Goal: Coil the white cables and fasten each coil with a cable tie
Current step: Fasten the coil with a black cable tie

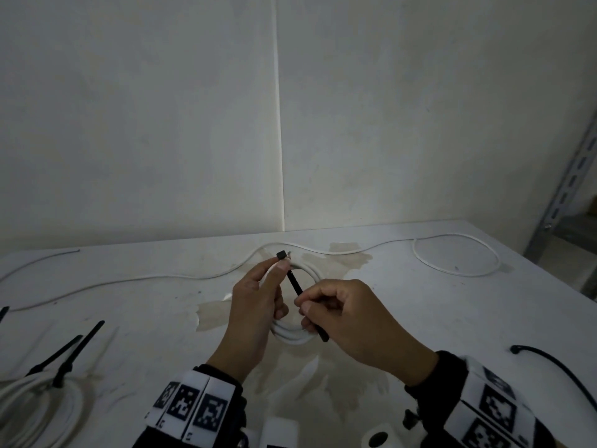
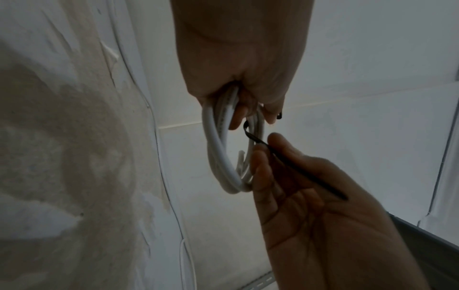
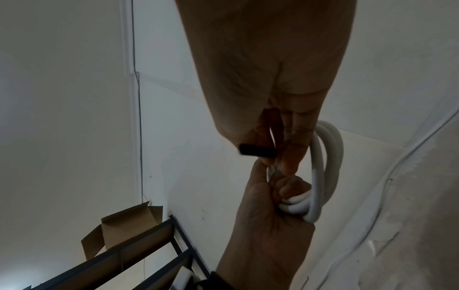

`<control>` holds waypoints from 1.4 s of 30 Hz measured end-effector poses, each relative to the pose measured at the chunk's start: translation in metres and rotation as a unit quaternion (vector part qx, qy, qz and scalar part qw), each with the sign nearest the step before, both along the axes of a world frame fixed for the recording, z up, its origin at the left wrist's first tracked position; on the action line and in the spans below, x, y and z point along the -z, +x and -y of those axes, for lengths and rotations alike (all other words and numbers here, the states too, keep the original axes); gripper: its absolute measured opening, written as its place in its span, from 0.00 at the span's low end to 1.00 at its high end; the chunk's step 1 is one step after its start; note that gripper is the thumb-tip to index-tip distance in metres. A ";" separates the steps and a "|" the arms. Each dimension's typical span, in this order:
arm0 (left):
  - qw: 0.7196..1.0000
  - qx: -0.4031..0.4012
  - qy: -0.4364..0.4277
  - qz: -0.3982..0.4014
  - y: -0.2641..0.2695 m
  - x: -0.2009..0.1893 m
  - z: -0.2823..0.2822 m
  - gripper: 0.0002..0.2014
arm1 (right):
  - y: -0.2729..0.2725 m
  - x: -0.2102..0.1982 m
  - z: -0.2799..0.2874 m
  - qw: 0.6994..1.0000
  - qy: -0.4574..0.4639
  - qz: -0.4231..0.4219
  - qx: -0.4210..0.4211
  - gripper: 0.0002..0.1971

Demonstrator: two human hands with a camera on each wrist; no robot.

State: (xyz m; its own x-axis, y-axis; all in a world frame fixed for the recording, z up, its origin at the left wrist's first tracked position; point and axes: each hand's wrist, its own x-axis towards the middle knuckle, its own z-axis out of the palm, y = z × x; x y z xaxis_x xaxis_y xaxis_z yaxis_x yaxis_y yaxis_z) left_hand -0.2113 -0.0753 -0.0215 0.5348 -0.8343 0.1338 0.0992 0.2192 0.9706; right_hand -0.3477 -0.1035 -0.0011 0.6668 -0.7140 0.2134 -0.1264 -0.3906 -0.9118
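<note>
Above the middle of the white table (image 1: 420, 302), my left hand (image 1: 274, 286) grips a small coil of white cable (image 1: 290, 337) and pinches the square head of a black cable tie (image 1: 295, 284) at the coil's top. The tie's strap runs down and right to my right hand (image 1: 326, 305), which pinches it between thumb and fingers; the tail sticks out below. In the left wrist view the strap (image 2: 298, 166) curves past the coil (image 2: 218, 157). In the right wrist view the tie's tail (image 3: 257, 152) shows at my fingertips, beside the coil (image 3: 323, 166).
A tied white coil (image 1: 35, 402) with black tie tails (image 1: 71, 354) lies at the lower left. A loose white cable (image 1: 161, 279) snakes across the table's back, with a loop (image 1: 458, 270) at the right. A black strap (image 1: 555, 367) lies near the right edge. A metal shelf upright (image 1: 568, 176) stands beyond.
</note>
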 end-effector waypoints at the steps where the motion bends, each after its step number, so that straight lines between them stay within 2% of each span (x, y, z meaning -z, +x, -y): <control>1: 1.000 -0.001 0.000 0.001 0.000 0.001 0.000 0.10 | -0.001 0.000 0.001 1.000 0.011 0.004 -0.006 0.13; 3: 1.000 -0.004 0.000 -0.002 0.001 0.001 -0.001 0.10 | -0.004 -0.001 0.003 0.999 0.027 0.011 -0.031 0.19; 5: 1.000 -0.003 0.001 -0.016 0.002 0.001 -0.002 0.10 | -0.005 -0.001 0.004 0.998 0.021 0.018 -0.053 0.20; 10: 0.998 0.032 -0.009 -0.045 -0.001 0.000 -0.004 0.07 | 0.002 -0.001 0.006 0.998 0.012 0.069 0.006 0.04; 16: 0.998 0.053 0.003 -0.040 -0.007 0.000 -0.008 0.09 | 0.006 -0.008 0.008 0.999 -0.020 0.014 0.041 0.10; 20: 0.997 0.058 0.005 -0.043 -0.008 -0.001 -0.008 0.18 | 0.008 -0.008 0.008 0.998 -0.033 -0.027 0.044 0.13; 23: 0.996 0.059 0.017 -0.061 -0.008 -0.002 -0.007 0.15 | 0.008 -0.010 0.008 0.997 -0.045 -0.051 0.041 0.14; 26: 0.999 0.041 0.015 -0.028 -0.009 0.000 -0.007 0.17 | 0.007 -0.013 0.006 0.996 -0.036 -0.064 0.043 0.15; 34: 0.998 0.022 0.025 -0.056 -0.011 -0.003 -0.007 0.16 | 0.008 -0.014 0.004 0.996 -0.022 -0.073 0.042 0.15; 42: 0.998 0.033 0.027 -0.042 -0.010 -0.003 -0.006 0.17 | 0.006 -0.016 0.005 0.996 -0.024 -0.079 0.041 0.17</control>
State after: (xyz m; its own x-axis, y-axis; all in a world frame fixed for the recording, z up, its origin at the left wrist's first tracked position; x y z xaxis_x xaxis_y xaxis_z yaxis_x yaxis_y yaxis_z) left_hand -0.2216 -0.0692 -0.0188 0.4861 -0.8728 0.0443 0.1923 0.1563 0.9688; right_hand -0.3415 -0.1089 0.0147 0.6347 -0.7590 0.1452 -0.3000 -0.4152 -0.8588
